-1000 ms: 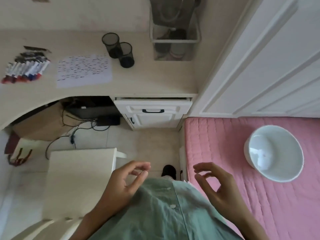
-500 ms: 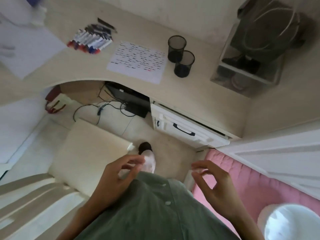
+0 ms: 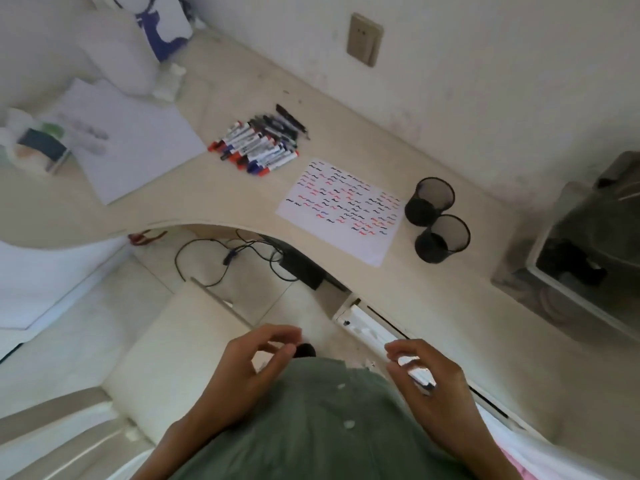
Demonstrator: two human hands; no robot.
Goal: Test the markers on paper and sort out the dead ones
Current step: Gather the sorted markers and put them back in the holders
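No brand or label can be read: the white barrels of the pile of markers with red, blue and black caps (image 3: 258, 145) carry print too blurred to make out, and the white sheet of test paper (image 3: 341, 209) bears only short wavy strokes in black, red and blue, no words; the markers lie on the pale curved counter (image 3: 214, 199), just beside the sheet's far-left corner; two black mesh pen cups (image 3: 437, 220) stand touching each other at the sheet's right edge; a larger blank white sheet (image 3: 138, 140) lies to the left of the markers, with a white and blue soft toy (image 3: 149, 32) behind it.

The left hand (image 3: 242, 372) hangs over the green shirt (image 3: 311, 420) with its fingers (image 3: 277, 336) loosely curled and holding nothing; the right hand (image 3: 433, 386) does likewise, its fingers (image 3: 403, 348) relaxed and empty; both are well apart from the markers.

Against the frame half a second ago, the view has swung left and forward: the pink bed and white bowl have gone from sight, the markers and test sheet sit nearer the middle, and a beige wall socket (image 3: 363, 39) has come into view; the hands keep the same loose pose.
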